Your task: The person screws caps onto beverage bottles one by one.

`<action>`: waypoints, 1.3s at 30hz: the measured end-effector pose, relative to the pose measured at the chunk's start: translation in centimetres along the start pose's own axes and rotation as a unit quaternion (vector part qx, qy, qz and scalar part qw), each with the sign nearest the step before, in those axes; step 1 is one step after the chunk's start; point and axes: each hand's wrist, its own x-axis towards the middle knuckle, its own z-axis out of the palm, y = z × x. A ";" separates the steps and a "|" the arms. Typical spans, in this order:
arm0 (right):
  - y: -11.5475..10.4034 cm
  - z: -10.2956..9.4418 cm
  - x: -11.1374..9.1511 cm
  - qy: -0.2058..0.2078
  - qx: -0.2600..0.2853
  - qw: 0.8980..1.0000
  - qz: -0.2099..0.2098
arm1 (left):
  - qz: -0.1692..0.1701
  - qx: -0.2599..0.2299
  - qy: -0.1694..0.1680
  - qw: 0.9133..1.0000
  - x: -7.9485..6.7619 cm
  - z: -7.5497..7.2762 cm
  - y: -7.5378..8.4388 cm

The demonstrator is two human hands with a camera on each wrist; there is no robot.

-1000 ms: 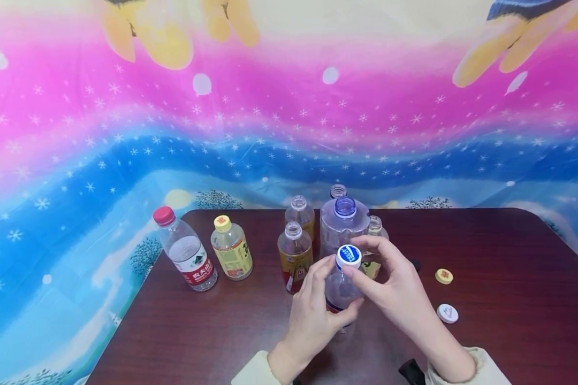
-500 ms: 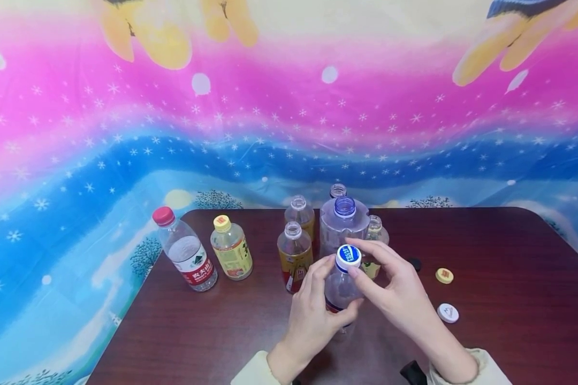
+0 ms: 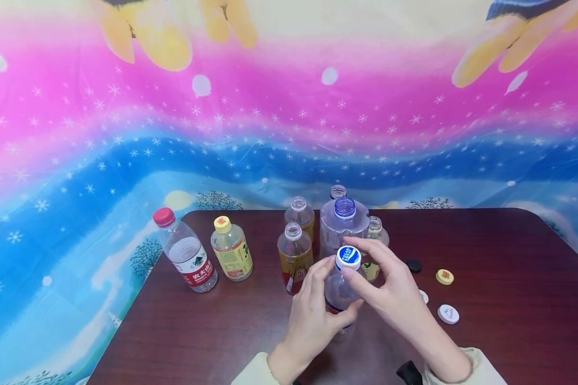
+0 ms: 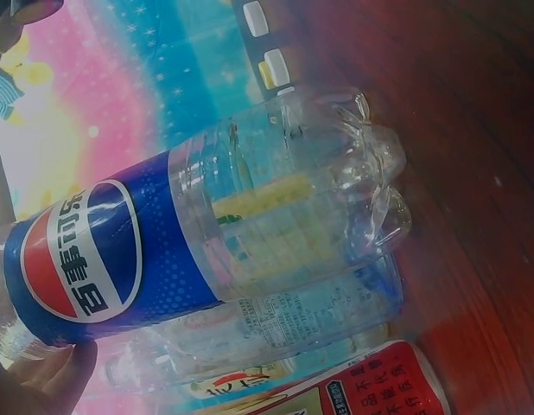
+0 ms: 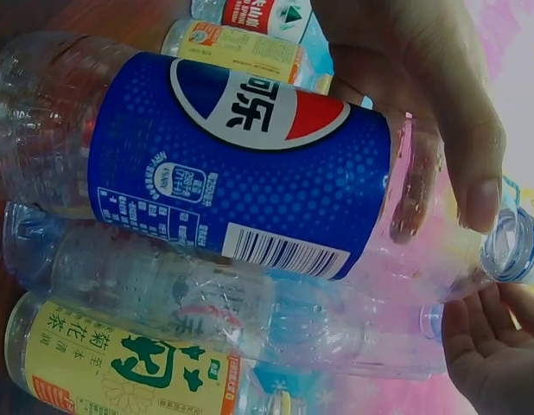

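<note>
In the head view, my left hand point(image 3: 313, 315) grips the upper body of a clear plastic cola bottle point(image 3: 339, 291), its fingers and thumb round the sides. My right hand point(image 3: 397, 286) pinches the white bottle cap point(image 3: 348, 258) with the blue printed top, which sits on the bottle's mouth. The bottle's blue label point(image 5: 241, 173) shows broadly in the right wrist view, with the left hand's fingers point(image 5: 474, 164) round its shoulder. Its clear ribbed base point(image 4: 371, 181) appears in the left wrist view. I cannot tell whether the base touches the table.
Uncapped bottles, including a large purplish one point(image 3: 344, 224) and a yellow-labelled one point(image 3: 295, 259), stand behind. A red-capped water bottle point(image 3: 188, 251) and yellow-capped bottle point(image 3: 232, 248) stand left. Right lie black point(image 3: 415, 266), yellow point(image 3: 445, 276) and white point(image 3: 448, 314) caps on the table point(image 3: 520, 321).
The printed top of the cap has turned, and my right hand's fingers have shifted slightly around it. Another white cap has come into sight beside the right wrist. The left hand stays in place.
</note>
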 end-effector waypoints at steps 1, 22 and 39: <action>0.0 -0.1 0.0 -0.002 -0.006 1.000 -0.008 | 0.003 0.001 0.001 1.000 0.0 0.0 0.0; -0.1 -0.2 0.1 -0.015 0.017 0.999 0.024 | -0.017 -0.014 -0.011 1.000 0.0 -0.1 0.2; 0.2 -0.2 -0.1 0.026 0.012 0.999 -0.040 | -0.010 -0.005 -0.006 1.000 0.0 0.1 0.0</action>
